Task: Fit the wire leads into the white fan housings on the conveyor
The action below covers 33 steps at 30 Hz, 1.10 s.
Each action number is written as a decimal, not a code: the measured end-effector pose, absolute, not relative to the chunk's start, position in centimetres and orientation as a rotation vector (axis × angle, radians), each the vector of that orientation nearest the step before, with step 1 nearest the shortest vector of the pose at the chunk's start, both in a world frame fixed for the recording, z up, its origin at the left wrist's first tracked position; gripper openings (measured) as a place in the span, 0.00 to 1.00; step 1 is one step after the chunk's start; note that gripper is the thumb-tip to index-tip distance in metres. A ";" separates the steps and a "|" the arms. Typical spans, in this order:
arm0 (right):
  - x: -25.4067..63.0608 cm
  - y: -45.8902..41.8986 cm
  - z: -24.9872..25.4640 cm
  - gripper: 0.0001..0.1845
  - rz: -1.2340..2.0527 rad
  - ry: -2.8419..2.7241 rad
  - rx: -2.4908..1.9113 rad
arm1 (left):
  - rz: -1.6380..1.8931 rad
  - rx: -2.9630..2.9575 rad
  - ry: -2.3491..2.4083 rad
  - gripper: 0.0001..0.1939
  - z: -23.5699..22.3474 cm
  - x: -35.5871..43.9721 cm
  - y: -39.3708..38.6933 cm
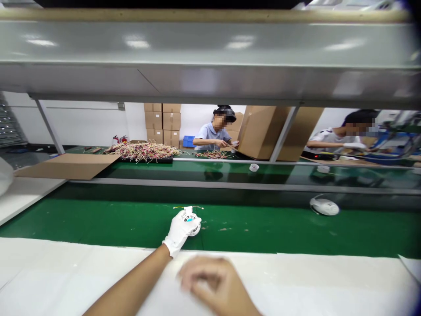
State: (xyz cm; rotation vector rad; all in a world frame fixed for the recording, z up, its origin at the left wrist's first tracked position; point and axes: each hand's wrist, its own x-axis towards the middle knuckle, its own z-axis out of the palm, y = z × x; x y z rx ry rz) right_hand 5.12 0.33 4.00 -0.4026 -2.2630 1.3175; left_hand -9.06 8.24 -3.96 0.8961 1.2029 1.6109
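Note:
My left hand [179, 230], in a white glove, grips a round white disc-shaped part [194, 230] over the green conveyor belt. The part has holes around its rim and a teal spot near its middle. A small white block [188, 210] sits at its upper edge, with thin wires sticking out to both sides. Nearer to me, my bare right hand [213, 281] is over the white work surface, apart from the part. Its fingers look curled but are smeared by motion, and whether they hold anything is unclear.
Another white disc-shaped part [325, 206] lies on the green belt [98, 215] to the right. Behind a metal rail are a heap of wires [144, 151], a cardboard sheet [69, 166] and two co-workers. A shelf [197, 81] spans overhead; the white surface [66, 272] runs along the front.

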 end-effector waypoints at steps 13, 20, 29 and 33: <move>6.9 11.6 -3.5 0.18 1.468 -0.961 -0.852 | 1.386 1.321 1.758 0.20 -3.4 -8.3 6.9; 5.5 10.5 -3.6 0.23 1.415 -0.962 -0.849 | 1.311 1.547 1.862 0.22 -2.6 -8.0 6.3; 5.3 10.0 -3.4 0.21 1.480 -0.946 -0.817 | 1.351 1.617 1.890 0.25 -3.0 -8.2 6.3; 5.2 10.0 -3.3 0.20 1.490 -0.951 -0.827 | 1.323 1.606 1.914 0.24 -3.0 -8.1 6.3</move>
